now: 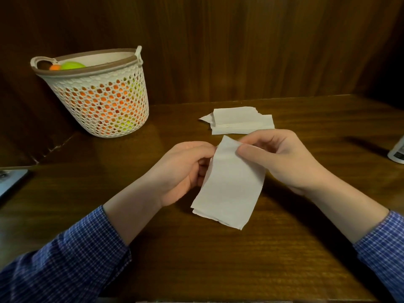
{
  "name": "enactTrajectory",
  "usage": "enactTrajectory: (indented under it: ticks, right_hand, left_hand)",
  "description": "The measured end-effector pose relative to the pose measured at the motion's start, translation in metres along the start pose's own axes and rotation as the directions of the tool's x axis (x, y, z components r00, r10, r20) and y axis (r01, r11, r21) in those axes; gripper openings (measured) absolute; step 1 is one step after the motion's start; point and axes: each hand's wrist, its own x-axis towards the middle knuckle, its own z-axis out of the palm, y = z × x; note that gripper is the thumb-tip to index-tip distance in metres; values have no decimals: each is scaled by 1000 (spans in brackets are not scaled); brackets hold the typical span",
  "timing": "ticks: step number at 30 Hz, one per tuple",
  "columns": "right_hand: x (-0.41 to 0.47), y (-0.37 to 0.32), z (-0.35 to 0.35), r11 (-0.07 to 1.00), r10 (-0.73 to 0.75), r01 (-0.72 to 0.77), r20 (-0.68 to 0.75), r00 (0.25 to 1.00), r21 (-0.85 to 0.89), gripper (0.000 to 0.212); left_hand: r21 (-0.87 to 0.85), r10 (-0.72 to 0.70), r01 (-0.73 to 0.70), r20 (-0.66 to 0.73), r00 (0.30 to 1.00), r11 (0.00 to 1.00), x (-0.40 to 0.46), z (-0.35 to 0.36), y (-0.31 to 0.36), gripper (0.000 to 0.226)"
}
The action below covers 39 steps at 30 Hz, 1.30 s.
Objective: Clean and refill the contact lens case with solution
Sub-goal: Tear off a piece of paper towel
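Observation:
A folded white tissue point(229, 186) hangs over the middle of the wooden table point(218, 259). My right hand point(282, 158) pinches its top edge between thumb and fingers. My left hand point(185, 169) is curled against the tissue's left edge; whatever it holds behind the paper is hidden. No contact lens case shows. A white bottle point(397, 153), cut off by the right edge of the frame, stands on the table.
More folded white tissues point(240, 123) lie on the table just beyond my hands. A white mesh basket point(98, 99) with orange and green items stands at the back left. A grey object point(11, 182) pokes in at the left edge. Wooden walls close the back.

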Motion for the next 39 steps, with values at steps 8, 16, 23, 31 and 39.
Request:
enactTrajectory:
  ticks: [8, 16, 23, 31, 39]
  right_hand:
    - [2, 0, -3, 973, 208, -217, 112, 972, 73, 10]
    - [1, 1, -1, 983, 172, -171, 12, 985, -68, 11]
    - [1, -3, 2, 928, 266, -252, -14, 964, 274, 44]
    - [-6, 0, 12, 915, 302, -319, 105, 948, 248, 42]
    - [-8, -6, 12, 926, 304, -326, 136, 943, 189, 23]
  left_hand:
    - [129, 54, -49, -41, 998, 990, -3, 4, 0, 20]
    - [198, 37, -33, -16, 999, 980, -4, 5, 0, 29]
    - [233, 245, -206, -156, 957, 950, -3, 0, -2, 29]
    - [342, 487, -385, -291, 824, 857, -4, 4, -5, 17]
    - [31, 233, -236, -323, 917, 971, 1, 4, -2, 26]
